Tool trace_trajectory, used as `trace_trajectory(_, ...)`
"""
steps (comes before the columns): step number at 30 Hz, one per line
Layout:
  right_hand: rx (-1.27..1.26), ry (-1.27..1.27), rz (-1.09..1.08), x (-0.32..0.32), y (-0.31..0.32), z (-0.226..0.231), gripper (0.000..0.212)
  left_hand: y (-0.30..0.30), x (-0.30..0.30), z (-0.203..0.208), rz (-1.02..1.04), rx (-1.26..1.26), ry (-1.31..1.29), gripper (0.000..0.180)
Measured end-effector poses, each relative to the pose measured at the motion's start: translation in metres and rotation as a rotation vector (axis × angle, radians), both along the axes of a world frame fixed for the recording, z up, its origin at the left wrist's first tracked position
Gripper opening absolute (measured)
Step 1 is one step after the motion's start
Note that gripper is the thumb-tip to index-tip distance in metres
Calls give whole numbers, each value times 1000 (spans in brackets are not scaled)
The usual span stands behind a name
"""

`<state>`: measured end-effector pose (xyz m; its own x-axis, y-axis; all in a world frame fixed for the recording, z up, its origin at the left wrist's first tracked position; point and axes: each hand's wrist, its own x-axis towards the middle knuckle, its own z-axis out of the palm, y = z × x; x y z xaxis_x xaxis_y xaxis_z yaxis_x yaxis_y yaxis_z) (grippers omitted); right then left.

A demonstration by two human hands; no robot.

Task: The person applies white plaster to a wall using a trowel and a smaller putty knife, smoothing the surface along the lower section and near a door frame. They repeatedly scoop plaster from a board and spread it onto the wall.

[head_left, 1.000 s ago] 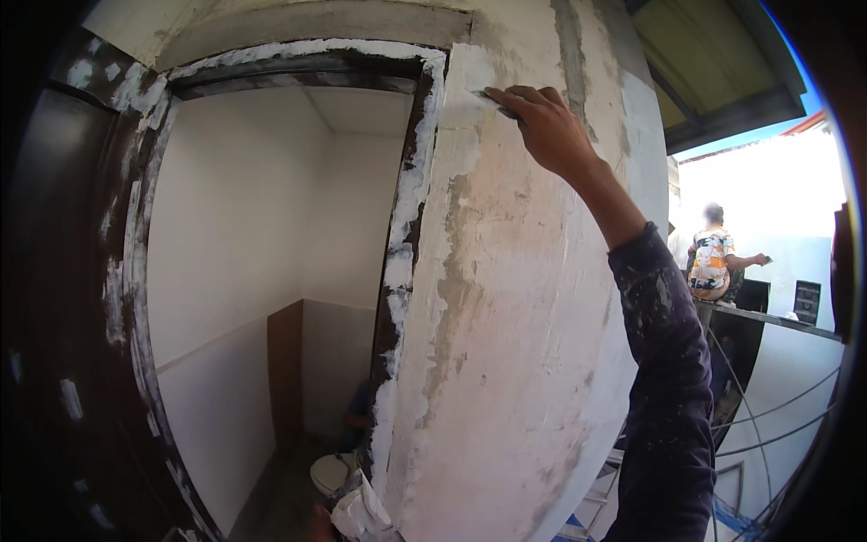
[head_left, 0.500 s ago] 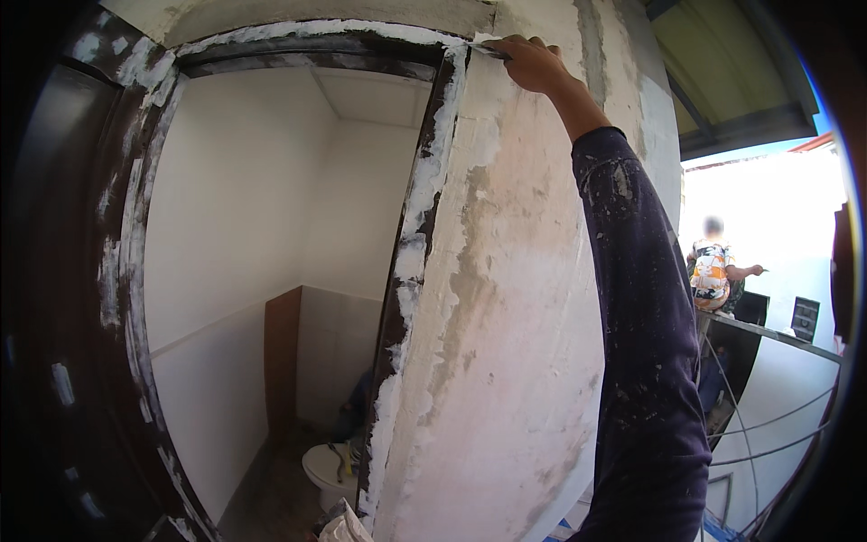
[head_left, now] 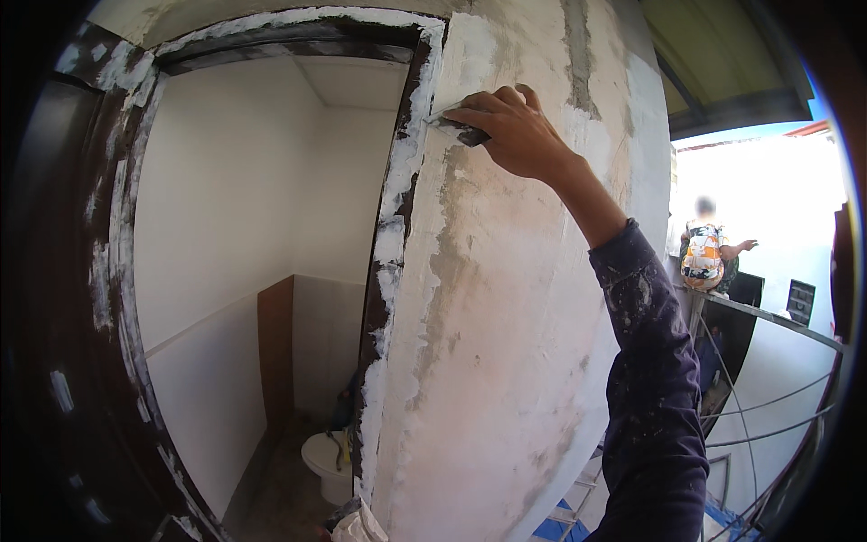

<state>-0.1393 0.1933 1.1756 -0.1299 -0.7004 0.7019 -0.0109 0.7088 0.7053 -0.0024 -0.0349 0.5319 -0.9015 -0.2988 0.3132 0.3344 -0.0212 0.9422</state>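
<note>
My right hand (head_left: 519,131) is raised, its fingers wrapped round a putty knife (head_left: 468,134). The blade's edge meets the wall beside the upper right corner of a dark door frame (head_left: 417,77). Uneven white filler (head_left: 395,190) covers much of the frame's outer edge, along the top and down the right side. At the lower edge, a whitish, crumpled-looking thing (head_left: 361,524) shows in part, with something dark beside it. A small skin-toned patch there may belong to my left hand, but no fingers can be made out.
Through the doorway are a toilet (head_left: 325,461) and a brown panel (head_left: 276,352). A dark door (head_left: 45,271) with white smears stands at left. Far right, a person (head_left: 706,253) crouches on scaffolding (head_left: 768,316). A ladder (head_left: 578,506) shows behind my sleeve.
My right hand has come down from the frame's top corner along its right side, the putty knife still in it. The view has shifted slightly.
</note>
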Motion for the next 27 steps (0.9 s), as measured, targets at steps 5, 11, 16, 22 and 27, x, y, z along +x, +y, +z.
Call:
trace_trajectory(5, 93, -32, -21, 15, 12, -48, 54, 9, 14, 47, 217, -27, 283, 27)
trace_trajectory(11, 90, -98, -63, 35, 24, -80, 60, 13, 41, 64, -134, 726, -521, 30)
trace_trajectory(16, 283, 13, -47, 21, 20, -57, 59, 20, 33, 6, -338, 981, -534, 32)
trace_trajectory(22, 366, 77, -32, -13, 23, -31, 66, 22, 38, -56, 122, -569, 325, 51)
trace_trajectory(27, 384, 137, -16, -15, 15, -30, 67, 29, 36, 4, -364, 762, -518, 57)
